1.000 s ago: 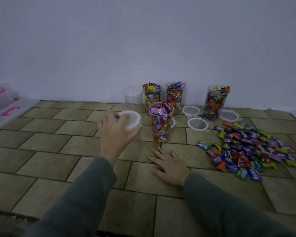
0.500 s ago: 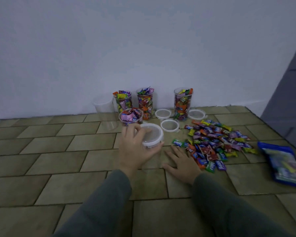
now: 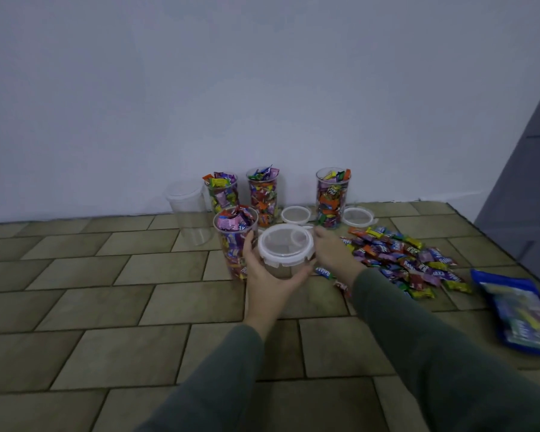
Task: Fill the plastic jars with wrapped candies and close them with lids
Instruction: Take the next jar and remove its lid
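Although the frame is dim and soft, the tiled floor (image 3: 106, 307) reads clearly, running back to a plain wall (image 3: 262, 88); a dark panel (image 3: 530, 169) is cut off at the right edge. A blue bag (image 3: 518, 313) lies on the floor at far right, its print too blurred to read and its right side out of frame. A loose pile of candies (image 3: 402, 257) is spread between the bag and the hands. By the wall stand three filled jars (image 3: 264, 194), uncapped, candies heaped above their rims, and an empty jar (image 3: 187, 210) to their left, hard to make out against the wall. A fourth filled jar (image 3: 234, 241) stands nearer, just left of the hands and partly hidden by the left one. Loose lids (image 3: 296, 215) lie among the back jars; a third is mostly hidden behind the hands. The left hand (image 3: 268, 275) cups a clear jar (image 3: 275, 269) with a white lid (image 3: 286, 244) on it, thumb and fingers curled round its wall. The right hand (image 3: 334, 252) sits against the lid's right rim; whether its fingers grip or only touch cannot be told. The held jar's lower body is hidden by the left hand, and no contents can be made out through the lid.
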